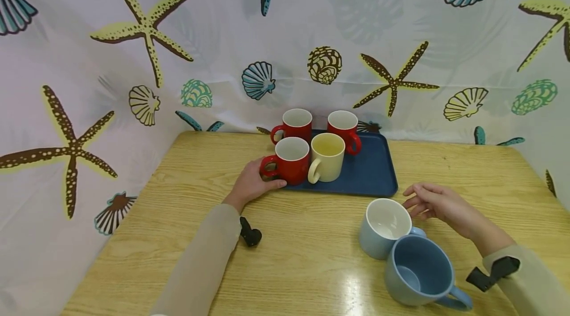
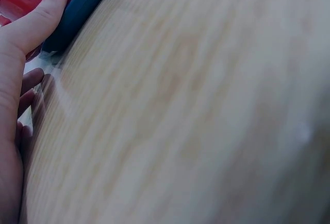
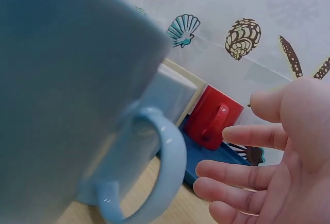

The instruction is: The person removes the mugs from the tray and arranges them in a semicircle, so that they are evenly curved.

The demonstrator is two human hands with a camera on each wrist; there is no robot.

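Observation:
My left hand (image 1: pixel 251 182) is at the front left of the front red mug (image 1: pixel 292 166), beside its handle. In the left wrist view the left thumb (image 2: pixel 44 20) lies straight against the red mug at the rim of the blue tray (image 2: pixel 85 10); some fingertips show lower down, and the index finger is hidden. My right hand (image 1: pixel 438 207) hovers with loosely bent fingers behind the light blue mug (image 1: pixel 374 239), apart from its handle. The right wrist view shows nothing between those fingers. A larger blue mug (image 1: pixel 394 286) stands touching or nearly touching the light blue one.
On the navy tray (image 1: pixel 376 167) also stand a cream mug (image 1: pixel 331 165) and two more red mugs, one at the back left (image 1: pixel 298 130) and one at the back right (image 1: pixel 340 133). A patterned cloth (image 1: pixel 285 34) hangs behind the wooden table (image 1: pixel 294 251).

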